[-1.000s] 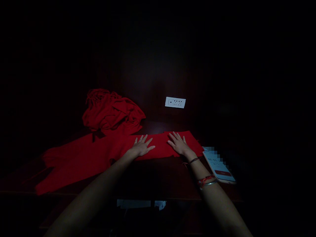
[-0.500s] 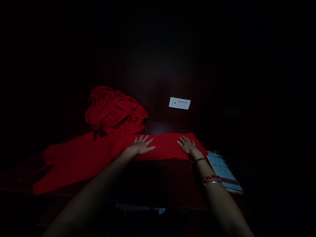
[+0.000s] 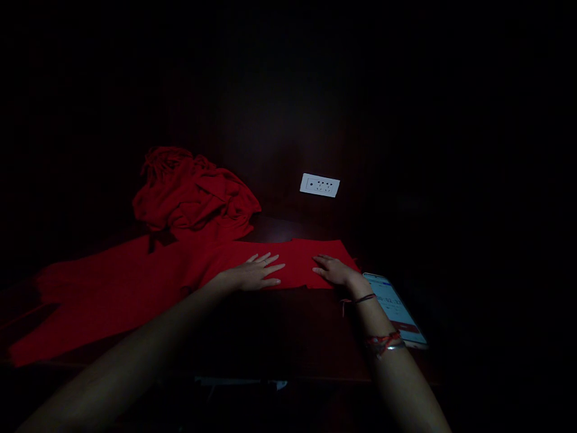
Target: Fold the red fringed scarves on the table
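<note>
- One long red cloth (image 3: pixel 171 270) is lying on the dark table (image 3: pixel 288 337), stretching from the far left to just past the right hand (image 3: pixel 333 270).
- The left hand (image 3: pixel 252 273) is resting on its narrow part with the fingers spread, not grasping anything.
- The right hand is resting near the cloth's right end, fingers closer together and pointing left; it is not clutching anything either.
- The person seems to be making the cloth flat and smooth. The next move seems to be calling for soft, flat palms and for watching the edges, so that no wrinkles are forming.
- A red heap (image 3: pixel 198 198) of crumpled cloth is sitting behind the long one. Nobody can tell here if the two are joined.
- A lit phone (image 3: pixel 399 313) is lying just beside the right end, partly hiding behind the right arm.
- A white socket plate (image 3: pixel 320 185) is showing on the dark wall.
</note>
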A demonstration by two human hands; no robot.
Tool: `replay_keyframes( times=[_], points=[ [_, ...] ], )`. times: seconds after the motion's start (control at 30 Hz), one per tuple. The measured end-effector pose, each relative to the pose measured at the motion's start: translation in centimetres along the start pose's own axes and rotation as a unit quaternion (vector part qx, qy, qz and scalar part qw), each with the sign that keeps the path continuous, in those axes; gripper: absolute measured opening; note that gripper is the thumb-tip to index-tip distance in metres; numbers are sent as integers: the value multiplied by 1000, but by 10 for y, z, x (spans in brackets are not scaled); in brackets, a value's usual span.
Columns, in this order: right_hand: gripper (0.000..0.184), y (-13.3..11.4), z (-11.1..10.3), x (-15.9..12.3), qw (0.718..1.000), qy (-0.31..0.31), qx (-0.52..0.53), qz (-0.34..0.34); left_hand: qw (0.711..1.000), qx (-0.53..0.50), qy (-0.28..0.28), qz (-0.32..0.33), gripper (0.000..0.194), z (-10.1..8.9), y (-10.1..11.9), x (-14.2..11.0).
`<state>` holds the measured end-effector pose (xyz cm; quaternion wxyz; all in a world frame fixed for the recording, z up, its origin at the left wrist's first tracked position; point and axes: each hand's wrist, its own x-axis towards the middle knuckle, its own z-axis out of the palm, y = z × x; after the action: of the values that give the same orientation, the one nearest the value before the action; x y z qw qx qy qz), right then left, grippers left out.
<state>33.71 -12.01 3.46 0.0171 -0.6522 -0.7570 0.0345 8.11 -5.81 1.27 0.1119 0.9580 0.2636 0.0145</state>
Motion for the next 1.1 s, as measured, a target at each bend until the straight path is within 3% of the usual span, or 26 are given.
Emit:
replay_keyframes(
  times=[0.1,0.2,0.37,0.43,0.53,0.63,0.73,0.87,1.1],
  points=[
    [55,6,4,3,1000,-16,-9,18,1000,-14,-15,-15,60,2,-4,1],
    [50,2,-1,2,999,24,-18,11,1000,-6,0,-2,60,2,-4,1],
    [49,-35,-5,2,984,112,-1,-141,998,43,37,2,62,-4,-2,0],
    [54,-50,-2,2,975,90,4,-201,998,54,4,-33,67,-9,-5,-3],
    [62,-61,3,2,970,53,0,-239,996,51,-45,-64,75,-17,-10,-9],
    [52,-61,4,3,963,51,-2,-265,997,57,-36,-47,74,-24,-9,-13],
    [39,-58,3,3,960,53,3,-276,997,73,-25,-25,67,-30,-4,-17],
    [37,-59,3,3,961,61,0,-269,994,101,-42,-4,56,-35,5,-22],
    [33,-72,3,1,961,59,-54,-266,988,145,-43,2,59,-36,8,-26]
  ],
)
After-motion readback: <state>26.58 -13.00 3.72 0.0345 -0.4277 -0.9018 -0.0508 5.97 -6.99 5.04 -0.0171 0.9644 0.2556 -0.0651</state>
